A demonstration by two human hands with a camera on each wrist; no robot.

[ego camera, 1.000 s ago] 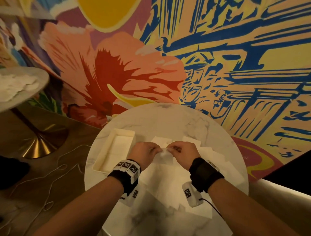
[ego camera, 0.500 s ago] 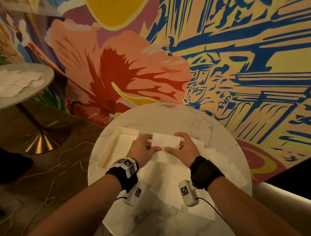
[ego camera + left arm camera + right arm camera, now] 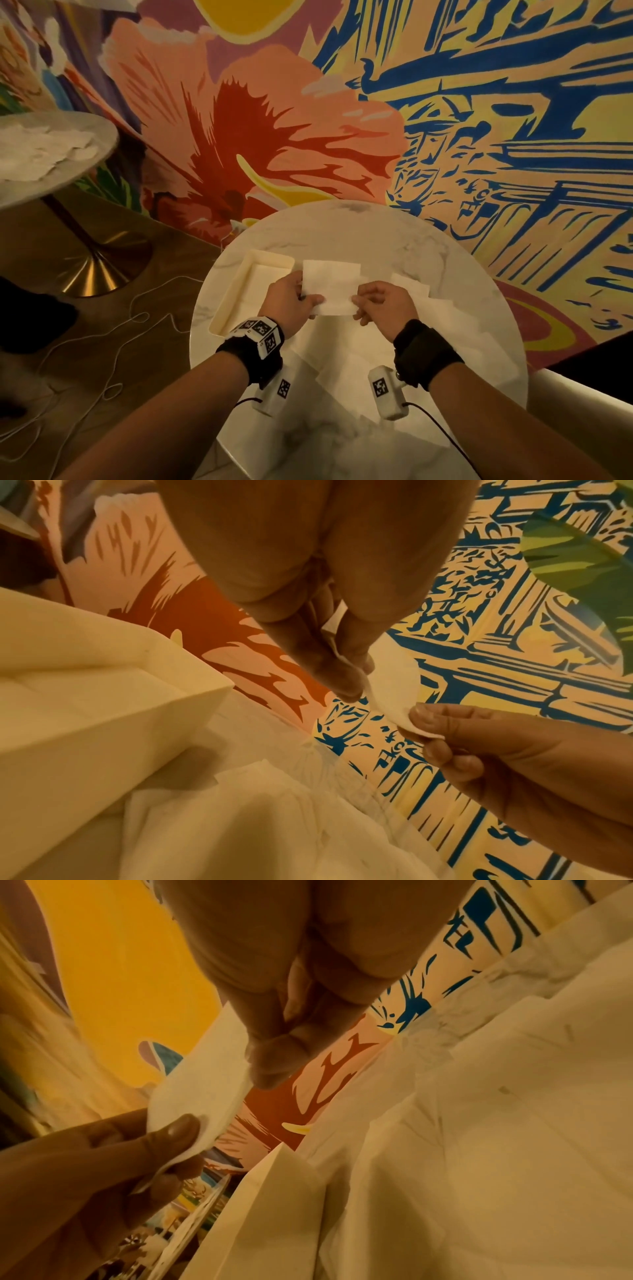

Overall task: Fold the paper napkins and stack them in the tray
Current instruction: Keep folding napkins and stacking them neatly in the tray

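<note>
Painted mural wall (image 3: 445, 120) behind, flower and blue line art; round marble table (image 3: 359, 233) in front of me. My left hand (image 3: 291, 305) and right hand (image 3: 383, 303) hold one napkin (image 3: 330, 291) between them, raised above the table, just right of the tray. Left thumb and fingers pinch its left edge; in the left wrist view the sheet shows as a thin strip (image 3: 394, 685) running from my fingers to the right hand (image 3: 514, 764), which pinches the other end. Right wrist view agrees: the napkin (image 3: 202, 1091) is clamped at both ends, left hand (image 3: 85, 1172) at the lower left. Cream tray (image 3: 236, 291) sits on the table's left part, with folded napkins lying flat inside. Loose unfolded napkins (image 3: 445, 325) are spread over the table under and right of the hands. A second round table (image 3: 51, 154) at far left carries more paper. White cable (image 3: 113, 342) on the floor.
</note>
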